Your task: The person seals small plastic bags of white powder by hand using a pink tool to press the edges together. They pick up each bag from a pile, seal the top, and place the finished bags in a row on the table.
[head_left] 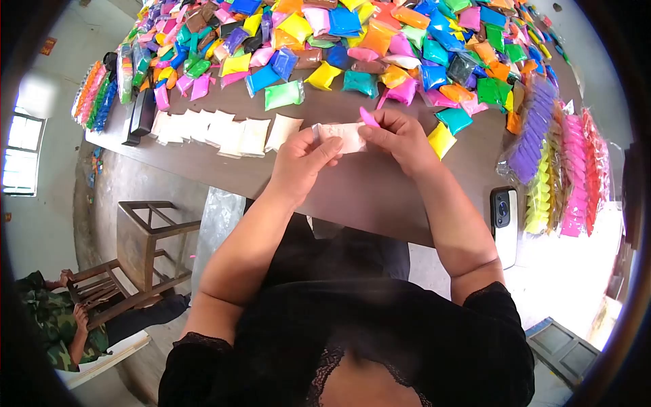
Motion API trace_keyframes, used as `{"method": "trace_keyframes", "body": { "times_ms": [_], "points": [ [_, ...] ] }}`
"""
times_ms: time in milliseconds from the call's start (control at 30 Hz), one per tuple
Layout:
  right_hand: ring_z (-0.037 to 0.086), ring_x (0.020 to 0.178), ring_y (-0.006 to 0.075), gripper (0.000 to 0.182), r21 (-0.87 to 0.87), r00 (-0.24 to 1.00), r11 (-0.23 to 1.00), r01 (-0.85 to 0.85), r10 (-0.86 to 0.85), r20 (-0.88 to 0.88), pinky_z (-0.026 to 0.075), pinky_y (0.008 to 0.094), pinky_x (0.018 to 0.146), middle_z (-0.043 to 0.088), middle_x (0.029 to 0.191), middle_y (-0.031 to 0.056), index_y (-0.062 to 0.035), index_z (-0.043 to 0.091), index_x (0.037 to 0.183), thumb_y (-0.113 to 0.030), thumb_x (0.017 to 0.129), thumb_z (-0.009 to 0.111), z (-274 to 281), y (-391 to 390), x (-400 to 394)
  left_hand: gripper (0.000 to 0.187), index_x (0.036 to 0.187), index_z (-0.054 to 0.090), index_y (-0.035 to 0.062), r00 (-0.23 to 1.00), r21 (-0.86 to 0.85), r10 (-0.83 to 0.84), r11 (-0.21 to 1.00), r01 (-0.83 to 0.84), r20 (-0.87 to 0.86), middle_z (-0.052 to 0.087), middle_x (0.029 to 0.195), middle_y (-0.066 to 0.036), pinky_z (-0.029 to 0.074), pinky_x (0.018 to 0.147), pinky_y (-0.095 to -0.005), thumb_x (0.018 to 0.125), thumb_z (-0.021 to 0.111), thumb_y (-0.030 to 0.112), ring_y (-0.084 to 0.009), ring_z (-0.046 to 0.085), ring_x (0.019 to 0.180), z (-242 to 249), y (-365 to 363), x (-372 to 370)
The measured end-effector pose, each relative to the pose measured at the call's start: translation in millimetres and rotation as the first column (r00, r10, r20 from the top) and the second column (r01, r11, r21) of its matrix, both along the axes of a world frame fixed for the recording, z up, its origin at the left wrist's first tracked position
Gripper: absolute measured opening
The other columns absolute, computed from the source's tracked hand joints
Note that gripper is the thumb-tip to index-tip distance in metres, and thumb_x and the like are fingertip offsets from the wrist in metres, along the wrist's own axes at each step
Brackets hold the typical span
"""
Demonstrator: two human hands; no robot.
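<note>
My left hand [299, 161] is closed on the left end of a small pale-pink packet [343, 138], its thumb lying across the front. At the other end my right hand [407, 141] pinches the packet's edge between thumb and finger. A bright pink piece [368, 117] sticks up beside the right fingertips. Both hands are over the table's near part. Left of them lies a row of pale packets [252, 138], partly overlapping. Just right of my right hand are a yellow packet [441, 140] and a teal packet [455, 120].
Colourful packets [380, 37] are heaped across the table's [369, 188] far side. Bagged strips of packets [536, 129] lie at the right, near a phone [504, 217]. A black box [143, 112] stands at left. Beyond the table, a person [64, 319] grips a wooden chair [135, 258].
</note>
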State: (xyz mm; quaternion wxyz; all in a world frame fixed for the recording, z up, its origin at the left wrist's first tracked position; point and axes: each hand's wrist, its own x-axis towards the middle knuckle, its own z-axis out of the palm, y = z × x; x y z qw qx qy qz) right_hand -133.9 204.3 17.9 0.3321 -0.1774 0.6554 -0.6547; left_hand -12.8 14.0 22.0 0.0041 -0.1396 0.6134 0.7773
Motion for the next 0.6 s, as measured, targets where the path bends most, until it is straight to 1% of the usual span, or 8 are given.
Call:
{"method": "trace_keyframes", "body": {
  "times_ms": [100, 200, 267, 333, 400, 500, 533, 600],
  "points": [
    [0.06, 0.08, 0.0057, 0.025, -0.144, 1.0, 0.989, -0.018, 0.018, -0.001, 0.048, 0.0223, 0.07, 0.069, 0.092, 0.0002, 0.0004, 0.072, 0.107, -0.019, 0.092, 0.076, 3, -4, 11, 0.028, 0.119, 0.066, 0.001, 0.999, -0.059, -0.032, 0.998, 0.03, -0.028, 0.068, 0.104, -0.004, 0.051, 0.08, -0.0276, 0.096, 0.07, 0.018, -0.0113, 0.062, 0.091, -3, -1, 3],
    [0.06, 0.08, 0.0058, 0.024, -0.115, 1.0, 0.993, -0.016, 0.014, -0.018, 0.049, 0.0221, 0.069, 0.07, 0.092, 0.0007, 0.001, 0.072, 0.107, -0.016, 0.091, 0.076, 1, -1, 9, 0.03, 0.121, 0.065, -0.0006, 0.998, -0.067, -0.048, 0.997, 0.046, -0.034, 0.068, 0.108, -0.006, 0.053, 0.082, -0.03, 0.098, 0.067, 0.019, -0.0133, 0.064, 0.094, 5, 4, 3],
    [0.059, 0.078, 0.0056, 0.024, -0.12, 0.999, 0.992, -0.034, 0.031, -0.028, 0.048, 0.0219, 0.067, 0.069, 0.091, 0.0005, 0.0012, 0.071, 0.107, -0.018, 0.092, 0.075, -1, -1, 10, 0.033, 0.123, 0.063, -0.0027, 0.999, 0.102, 0.033, 0.994, -0.03, -0.025, 0.068, 0.112, -0.009, 0.055, 0.085, -0.0329, 0.099, 0.065, 0.021, -0.0164, 0.066, 0.099, 6, 9, 2],
    [0.058, 0.076, 0.0055, 0.025, -0.125, 0.998, 0.991, -0.053, 0.049, -0.038, 0.046, 0.0216, 0.065, 0.069, 0.09, 0.0002, 0.0014, 0.071, 0.107, -0.019, 0.093, 0.074, -2, 0, 7, 0.035, 0.124, 0.062, -0.0034, 1.0, 0.129, 0.024, 0.991, -0.022, -0.01, 0.068, 0.114, -0.01, 0.056, 0.086, -0.0341, 0.099, 0.065, 0.021, -0.0178, 0.066, 0.1, 9, 6, 1],
    [0.055, 0.072, 0.0046, 0.026, -0.154, 0.958, 0.985, -0.079, 0.118, 0.262, 0.042, 0.0215, 0.059, 0.066, 0.085, -0.0018, 0.0007, 0.071, 0.107, -0.022, 0.094, 0.073, -2, 3, 1, 0.037, 0.126, 0.061, -0.0041, 1.0, 0.153, 0.012, 0.988, -0.012, 0.001, 0.067, 0.116, -0.012, 0.057, 0.087, -0.0354, 0.099, 0.065, 0.021, -0.0193, 0.067, 0.102, 9, 5, 1],
    [0.051, 0.069, 0.0042, 0.027, -0.205, 0.951, 0.972, 0.111, -0.044, 0.307, 0.037, 0.0214, 0.057, 0.063, 0.081, -0.0036, -0.0016, 0.072, 0.105, -0.026, 0.093, 0.074, -4, -4, 3, 0.039, 0.127, 0.059, -0.004, 0.994, 0.221, 0.107, 0.97, -0.103, -0.006, 0.067, 0.116, -0.012, 0.057, 0.087, -0.036, 0.099, 0.065, 0.021, -0.0212, 0.067, 0.104, 7, 7, 0],
    [0.051, 0.069, 0.0042, 0.027, -0.214, 0.954, 0.971, 0.103, -0.035, 0.297, 0.037, 0.0214, 0.057, 0.063, 0.081, -0.0036, -0.0016, 0.072, 0.105, -0.026, 0.093, 0.074, -3, -4, 5, 0.039, 0.128, 0.059, -0.0035, 0.985, 0.247, 0.172, 0.955, -0.166, -0.002, 0.067, 0.117, -0.013, 0.057, 0.089, -0.0373, 0.098, 0.066, 0.021, -0.0225, 0.067, 0.105, 6, 10, -1],
    [0.051, 0.07, 0.0042, 0.027, -0.024, 0.999, 0.999, 0.026, -0.027, -0.031, 0.037, 0.0217, 0.058, 0.063, 0.081, -0.004, -0.0027, 0.073, 0.104, -0.025, 0.09, 0.077, -1, -5, 12, 0.038, 0.128, 0.058, -0.0014, 0.969, 0.3, 0.248, 0.925, -0.234, -0.011, 0.065, 0.122, -0.015, 0.056, 0.092, -0.0411, 0.097, 0.067, 0.019, -0.0256, 0.067, 0.108, 4, 14, 0]
  ]
}}
